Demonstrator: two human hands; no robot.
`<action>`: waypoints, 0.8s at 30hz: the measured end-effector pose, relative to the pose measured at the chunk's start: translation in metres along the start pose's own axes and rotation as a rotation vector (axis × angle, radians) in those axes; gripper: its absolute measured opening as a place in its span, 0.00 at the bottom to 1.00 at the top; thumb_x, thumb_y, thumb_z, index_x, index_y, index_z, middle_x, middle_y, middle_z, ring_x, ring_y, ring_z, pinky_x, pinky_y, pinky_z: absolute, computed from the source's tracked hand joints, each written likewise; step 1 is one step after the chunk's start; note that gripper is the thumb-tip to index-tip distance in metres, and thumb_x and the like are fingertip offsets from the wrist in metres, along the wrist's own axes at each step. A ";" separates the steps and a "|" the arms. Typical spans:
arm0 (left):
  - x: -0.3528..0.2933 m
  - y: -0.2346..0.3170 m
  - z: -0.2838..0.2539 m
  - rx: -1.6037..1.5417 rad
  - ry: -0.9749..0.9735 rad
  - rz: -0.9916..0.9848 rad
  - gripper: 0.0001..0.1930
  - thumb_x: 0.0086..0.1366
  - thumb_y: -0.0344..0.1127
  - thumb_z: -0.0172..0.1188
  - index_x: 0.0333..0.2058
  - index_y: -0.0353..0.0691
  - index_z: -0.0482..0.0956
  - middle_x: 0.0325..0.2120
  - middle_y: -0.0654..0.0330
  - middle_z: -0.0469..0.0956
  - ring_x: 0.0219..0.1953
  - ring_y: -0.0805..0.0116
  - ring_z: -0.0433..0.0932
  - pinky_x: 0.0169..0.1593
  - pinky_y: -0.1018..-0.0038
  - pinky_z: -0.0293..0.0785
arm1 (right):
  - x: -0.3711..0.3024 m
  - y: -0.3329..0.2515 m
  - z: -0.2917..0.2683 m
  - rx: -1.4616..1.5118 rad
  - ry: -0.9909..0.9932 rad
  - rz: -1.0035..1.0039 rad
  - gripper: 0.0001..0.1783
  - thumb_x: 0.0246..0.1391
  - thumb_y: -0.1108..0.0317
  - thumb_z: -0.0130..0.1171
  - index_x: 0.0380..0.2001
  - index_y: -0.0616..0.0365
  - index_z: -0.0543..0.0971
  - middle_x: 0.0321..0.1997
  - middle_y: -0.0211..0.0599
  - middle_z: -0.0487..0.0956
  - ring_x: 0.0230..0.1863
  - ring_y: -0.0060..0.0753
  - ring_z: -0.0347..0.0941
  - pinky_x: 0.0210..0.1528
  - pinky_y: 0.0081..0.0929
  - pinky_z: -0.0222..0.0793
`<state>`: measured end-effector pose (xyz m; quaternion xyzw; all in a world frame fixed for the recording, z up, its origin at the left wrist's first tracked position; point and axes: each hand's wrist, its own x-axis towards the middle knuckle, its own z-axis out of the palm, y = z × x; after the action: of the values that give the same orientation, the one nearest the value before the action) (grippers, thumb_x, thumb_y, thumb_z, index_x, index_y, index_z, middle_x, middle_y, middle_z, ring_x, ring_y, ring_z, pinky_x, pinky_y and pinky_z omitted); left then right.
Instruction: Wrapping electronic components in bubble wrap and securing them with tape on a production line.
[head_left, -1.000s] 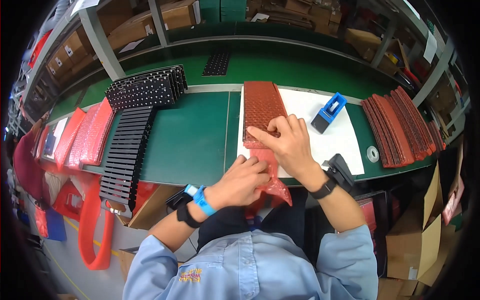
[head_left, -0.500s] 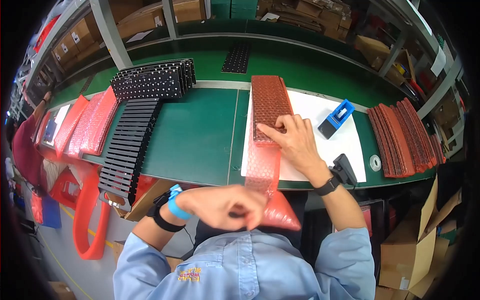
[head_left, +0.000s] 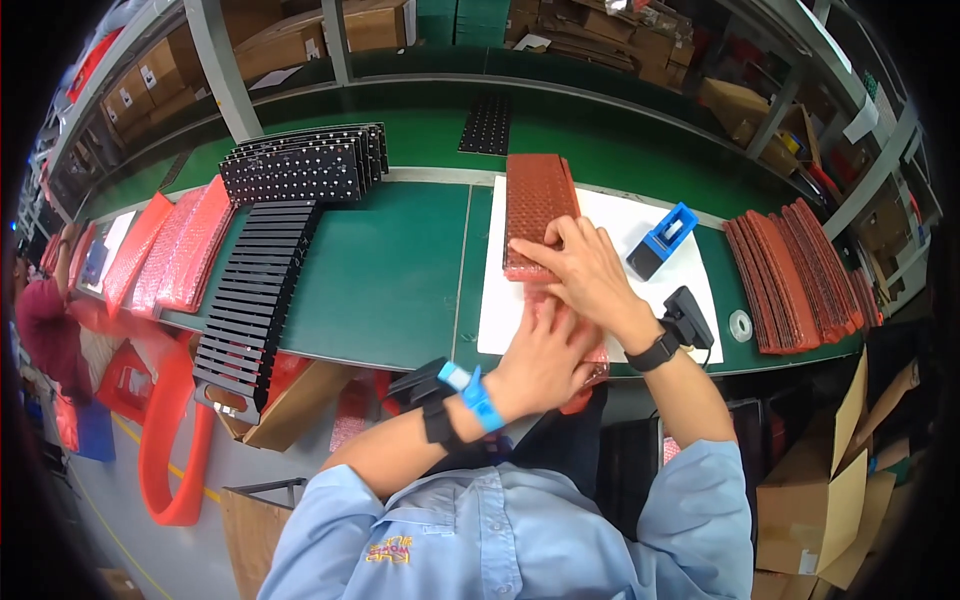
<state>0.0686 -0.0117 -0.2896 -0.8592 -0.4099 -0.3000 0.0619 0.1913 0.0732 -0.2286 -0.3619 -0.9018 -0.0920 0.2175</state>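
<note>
A circuit board packed in pink bubble wrap [head_left: 540, 190] lies lengthwise on a white sheet [head_left: 625, 220] in front of me. My right hand [head_left: 590, 278] has its thumb and fingers closed on the near end of this pack. Just below, my left hand [head_left: 545, 360] grips the loose tail of the wrap, with its fingers crumpling and folding it up against the pack's end. Part of that tail is hidden under the left hand. To the right of the pack lies a blue and black tape dispenser [head_left: 663, 242].
Black circuit boards [head_left: 290, 170] stand in a row at left, behind a black slotted rack [head_left: 250, 290]. Pink-wrapped packs lie far left [head_left: 175, 245] and at right [head_left: 790, 280]. A tape roll [head_left: 740, 326] is nearby. An open carton [head_left: 820, 500] stands lower right; another person [head_left: 55, 320] is far left.
My left hand has moved up and right from in front of my body onto the wrap's tail, which hung past the table edge and is now gathered. The right hand stays on the pack.
</note>
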 end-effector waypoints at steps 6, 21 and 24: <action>-0.045 -0.001 -0.026 -0.063 -0.132 0.079 0.26 0.60 0.35 0.58 0.59 0.49 0.72 0.60 0.57 0.68 0.59 0.53 0.67 0.61 0.48 0.61 | -0.025 0.012 0.014 0.160 -0.040 0.063 0.38 0.35 0.62 0.76 0.56 0.40 0.79 0.44 0.33 0.68 0.47 0.39 0.65 0.51 0.35 0.64; -0.042 -0.068 -0.032 -0.453 0.018 0.175 0.15 0.52 0.31 0.64 0.41 0.47 0.84 0.40 0.68 0.82 0.44 0.71 0.77 0.53 0.65 0.67 | -0.003 0.025 0.016 0.265 -0.281 0.054 0.37 0.39 0.52 0.74 0.58 0.38 0.78 0.44 0.33 0.68 0.47 0.38 0.65 0.52 0.33 0.62; -0.043 -0.080 -0.037 -0.498 -0.079 0.277 0.15 0.51 0.31 0.65 0.41 0.46 0.84 0.39 0.67 0.82 0.43 0.72 0.78 0.52 0.66 0.68 | 0.004 0.021 0.016 0.254 -0.308 0.061 0.37 0.40 0.51 0.73 0.59 0.39 0.77 0.44 0.34 0.69 0.48 0.38 0.65 0.52 0.34 0.63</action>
<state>-0.0289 -0.0009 -0.2955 -0.9067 -0.2044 -0.3465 -0.1268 0.1980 0.0956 -0.2408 -0.3686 -0.9174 0.0856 0.1234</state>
